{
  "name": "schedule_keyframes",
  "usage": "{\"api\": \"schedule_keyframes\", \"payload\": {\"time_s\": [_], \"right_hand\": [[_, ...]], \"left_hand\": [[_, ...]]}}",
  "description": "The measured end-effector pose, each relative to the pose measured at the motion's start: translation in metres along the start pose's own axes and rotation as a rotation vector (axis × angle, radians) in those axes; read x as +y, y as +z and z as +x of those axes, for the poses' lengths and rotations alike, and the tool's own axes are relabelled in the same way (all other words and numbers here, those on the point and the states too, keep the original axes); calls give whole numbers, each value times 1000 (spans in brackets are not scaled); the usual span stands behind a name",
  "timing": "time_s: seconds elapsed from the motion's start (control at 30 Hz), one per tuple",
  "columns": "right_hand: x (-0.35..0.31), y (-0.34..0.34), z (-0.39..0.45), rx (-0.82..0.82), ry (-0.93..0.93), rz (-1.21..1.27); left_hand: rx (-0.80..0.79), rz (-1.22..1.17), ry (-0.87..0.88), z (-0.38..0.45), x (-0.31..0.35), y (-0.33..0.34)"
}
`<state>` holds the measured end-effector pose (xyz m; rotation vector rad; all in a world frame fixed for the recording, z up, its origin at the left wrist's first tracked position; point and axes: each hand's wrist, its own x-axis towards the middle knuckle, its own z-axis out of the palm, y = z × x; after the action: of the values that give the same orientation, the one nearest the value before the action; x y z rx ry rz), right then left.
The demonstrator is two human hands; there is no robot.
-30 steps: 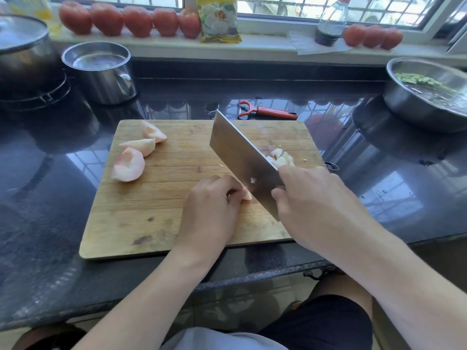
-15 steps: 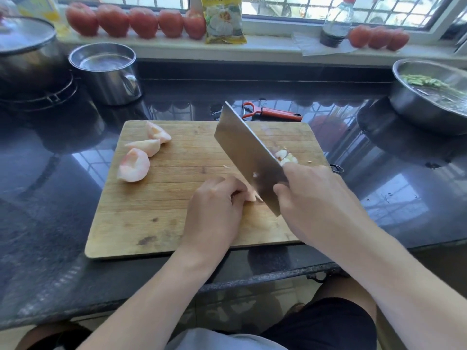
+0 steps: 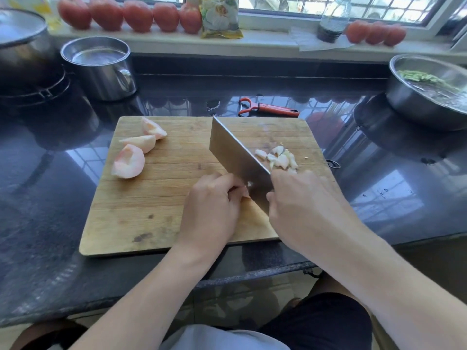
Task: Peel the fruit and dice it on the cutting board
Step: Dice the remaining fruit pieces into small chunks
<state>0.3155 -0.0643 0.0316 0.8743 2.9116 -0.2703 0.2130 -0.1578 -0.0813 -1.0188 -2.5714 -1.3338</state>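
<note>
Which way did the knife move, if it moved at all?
Yes, downward. The knife tip stood above the far edge of the board before; now it looks level with that edge.

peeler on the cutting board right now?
No, the red peeler lies on the dark counter just behind the cutting board, off its far edge.
</note>
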Motion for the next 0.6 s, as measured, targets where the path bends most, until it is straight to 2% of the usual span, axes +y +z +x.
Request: {"api": "schedule_keyframes", "payload": {"time_s": [0.23, 0.6], "right_hand": [[0, -1, 23, -22, 27, 89], [8, -10, -5, 7, 29, 94]], "left_hand": [[-6, -4, 22, 0, 1, -1], [14, 17, -21, -3, 2, 0]]}}
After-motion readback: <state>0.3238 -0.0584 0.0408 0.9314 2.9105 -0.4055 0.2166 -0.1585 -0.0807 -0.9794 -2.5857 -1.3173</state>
